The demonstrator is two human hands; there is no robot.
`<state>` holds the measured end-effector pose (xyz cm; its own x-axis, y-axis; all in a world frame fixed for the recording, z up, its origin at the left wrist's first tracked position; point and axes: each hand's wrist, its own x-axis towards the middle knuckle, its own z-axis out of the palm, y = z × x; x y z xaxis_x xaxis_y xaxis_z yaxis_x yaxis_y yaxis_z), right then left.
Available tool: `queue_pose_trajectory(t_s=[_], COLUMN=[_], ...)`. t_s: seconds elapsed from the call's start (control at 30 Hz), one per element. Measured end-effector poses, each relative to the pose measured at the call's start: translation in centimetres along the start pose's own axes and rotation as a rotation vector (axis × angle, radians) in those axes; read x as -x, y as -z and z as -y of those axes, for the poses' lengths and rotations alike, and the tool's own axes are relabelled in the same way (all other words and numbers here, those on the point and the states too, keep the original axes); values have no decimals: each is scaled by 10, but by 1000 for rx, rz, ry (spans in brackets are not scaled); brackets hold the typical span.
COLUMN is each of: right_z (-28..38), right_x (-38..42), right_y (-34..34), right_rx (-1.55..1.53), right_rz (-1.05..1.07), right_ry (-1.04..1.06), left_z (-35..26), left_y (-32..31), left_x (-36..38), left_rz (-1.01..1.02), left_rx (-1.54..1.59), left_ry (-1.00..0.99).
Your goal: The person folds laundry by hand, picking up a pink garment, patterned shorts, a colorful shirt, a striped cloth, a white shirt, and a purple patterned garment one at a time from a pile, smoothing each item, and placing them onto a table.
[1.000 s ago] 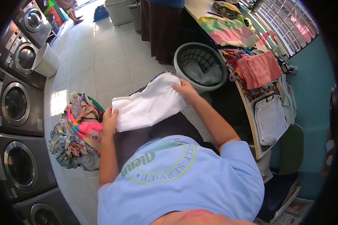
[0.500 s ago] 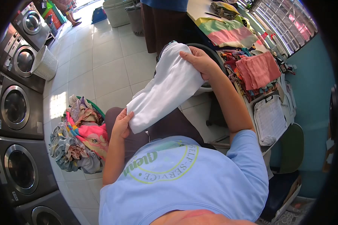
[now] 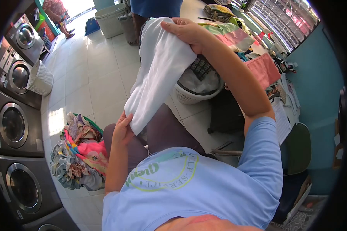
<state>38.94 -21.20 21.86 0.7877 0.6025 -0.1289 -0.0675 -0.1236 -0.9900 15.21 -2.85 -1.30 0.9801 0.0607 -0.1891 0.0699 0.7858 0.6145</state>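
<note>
A folded white cloth (image 3: pixel 160 65) is stretched on a slant in front of me, over my lap and the floor. My right hand (image 3: pixel 184 32) pinches its upper end, thumb on top and fingers behind. Down at the lower end, my left hand (image 3: pixel 122 129) grips a corner with the thumb on the near side. Behind the cloth, under my right forearm, stands a white basket (image 3: pixel 187 96) with a clear plastic bag and a dark patterned item in it. A heap of mixed laundry (image 3: pixel 81 154) sits at my left knee.
Front-loading machines (image 3: pixel 13 125) line the left side, with a white wicker bin (image 3: pixel 40 79) beside them. At right, a table holds folded clothes, including a pink cloth (image 3: pixel 264 69). One person (image 3: pixel 156 7) stands just ahead; another (image 3: pixel 58 13) is far left.
My right hand has risen up and left, bringing the white cloth to a steeper slant. My left hand stays low. The white basket now shows more fully.
</note>
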Motion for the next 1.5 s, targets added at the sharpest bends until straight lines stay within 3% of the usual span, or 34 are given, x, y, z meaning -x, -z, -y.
queue_pose_trajectory(t_s=[0.23,0.33,0.4,0.5,0.53,0.6,0.67,0.73,0.8,0.83,0.93,1.03,1.13,1.2,1.27,1.33,1.4,1.5], right_z=[-20,-44,-74,-142,-187,-264,-302,-298,-284,-308,-345,-327,-280,-215,-182,-118,-78,-30], right_x=[4,13,21,54,66,79,84,89,92,83,66,52,34,30,11,4,-14,-34], right_y=[29,17,-9,-78,-102,-112,-96,-84,-72,-60,-49,-37,-41,-43,-24,0,47,91], right_rx=[134,375,838,875,877,1077,875,871,1034,1073,531,465,200,330,85,-38,43,1], right_rz=[-20,27,18,287,289,708,562,219,-338,-374,-215,13,152,-17,16,28,6,-383], right_ry=[-18,124,396,128,134,-4,147,202,165,-13,-334,-255,-247,-248,94,40,122,474], left_z=[-15,-1,21,63,68,74,82,98,104,104,107,105,96,99,95,98,107,102], left_y=[-4,-8,-8,37,34,23,30,50,58,59,62,63,77,104,111,114,127,115], left_x=[-12,-11,-13,-24,-19,-6,-2,-9,-16,-20,-27,-25,-21,-23,-24,-24,-29,-27], left_rz=[-59,0,55,390,264,25,-92,-205,-261,-265,-242,-240,-210,-254,-274,-322,-355,-375], left_rx=[-145,-167,-154,482,413,273,243,36,34,34,42,30,204,92,147,150,143,102], left_ry=[-11,115,199,417,394,350,408,444,446,452,444,409,381,344,361,388,433,415])
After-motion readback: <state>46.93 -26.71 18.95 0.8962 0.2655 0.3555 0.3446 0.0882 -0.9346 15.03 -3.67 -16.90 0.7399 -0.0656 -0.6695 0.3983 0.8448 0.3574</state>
